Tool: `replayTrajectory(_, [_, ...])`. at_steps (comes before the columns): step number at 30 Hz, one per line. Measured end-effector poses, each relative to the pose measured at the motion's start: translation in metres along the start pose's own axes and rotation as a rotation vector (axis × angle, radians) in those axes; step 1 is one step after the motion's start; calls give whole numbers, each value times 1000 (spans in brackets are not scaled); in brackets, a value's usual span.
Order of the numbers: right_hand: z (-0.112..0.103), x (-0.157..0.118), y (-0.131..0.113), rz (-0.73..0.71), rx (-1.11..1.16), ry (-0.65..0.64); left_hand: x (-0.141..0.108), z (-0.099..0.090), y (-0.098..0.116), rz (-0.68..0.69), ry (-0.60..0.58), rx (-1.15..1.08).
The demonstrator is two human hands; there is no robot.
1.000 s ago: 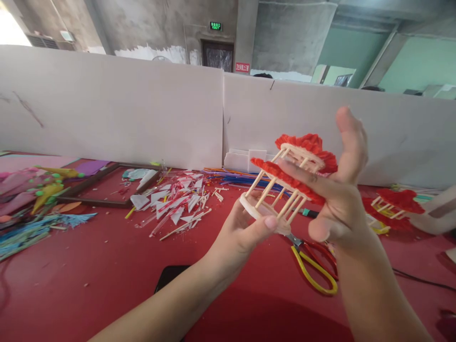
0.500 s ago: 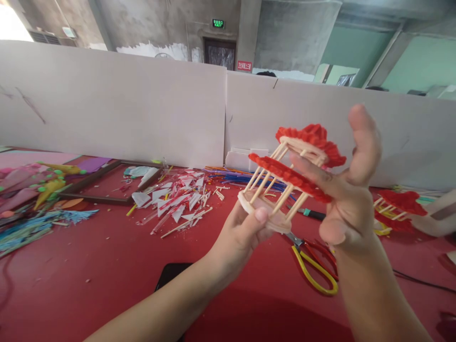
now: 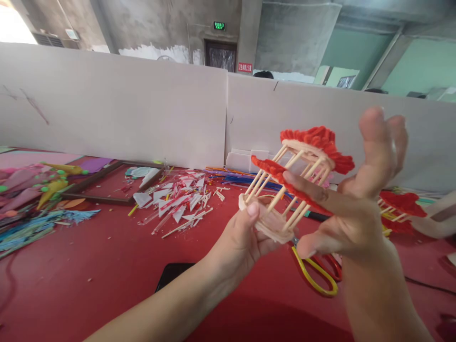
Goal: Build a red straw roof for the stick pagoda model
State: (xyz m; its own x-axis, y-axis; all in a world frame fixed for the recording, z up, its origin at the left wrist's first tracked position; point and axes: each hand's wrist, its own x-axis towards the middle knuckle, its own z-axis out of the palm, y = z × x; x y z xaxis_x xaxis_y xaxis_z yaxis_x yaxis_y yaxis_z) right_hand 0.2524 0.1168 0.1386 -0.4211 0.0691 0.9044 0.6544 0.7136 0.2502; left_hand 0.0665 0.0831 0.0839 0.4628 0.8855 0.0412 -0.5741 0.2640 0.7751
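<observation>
My left hand (image 3: 242, 237) is closed on the pale base of a small handmade pavilion model (image 3: 281, 206), holding it tilted above the table. Thin wooden sticks rise from the base to a pale upper ring topped by a fuzzy red roof (image 3: 317, 145). Around the sticks runs a lower fuzzy red band (image 3: 270, 168), which looks like pipe cleaner. My right hand (image 3: 356, 209) is beside the model with its fingers spread, the index finger lying along the red band and the thumb below, apart from the base.
Yellow-and-red-handled pliers (image 3: 317, 278) lie under the hands. Another red-roofed model (image 3: 401, 204) stands at right. Scraps and sticks (image 3: 185, 199), a brown frame (image 3: 107, 197), pipe cleaners (image 3: 231, 178) and a dark phone-like object (image 3: 173, 275) are on the red table. A white partition (image 3: 124, 109) stands behind.
The model has turned a little, showing more of the sticks under the roof. My right hand has shifted right and rotated, its index finger still against the red band.
</observation>
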Motion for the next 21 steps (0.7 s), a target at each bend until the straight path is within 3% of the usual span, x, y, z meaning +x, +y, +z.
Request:
replayTrajectory(9, [-1,-4,-10,265,241,-28,2,0,12,-12,-16,-272])
replayTrajectory(19, [5,-1,-9,96,199,21,1,-6,18,-103,-56,-259])
replayTrajectory(21, [5,-1,-9,117,195,12,1,-7,18,-116,-48,-256])
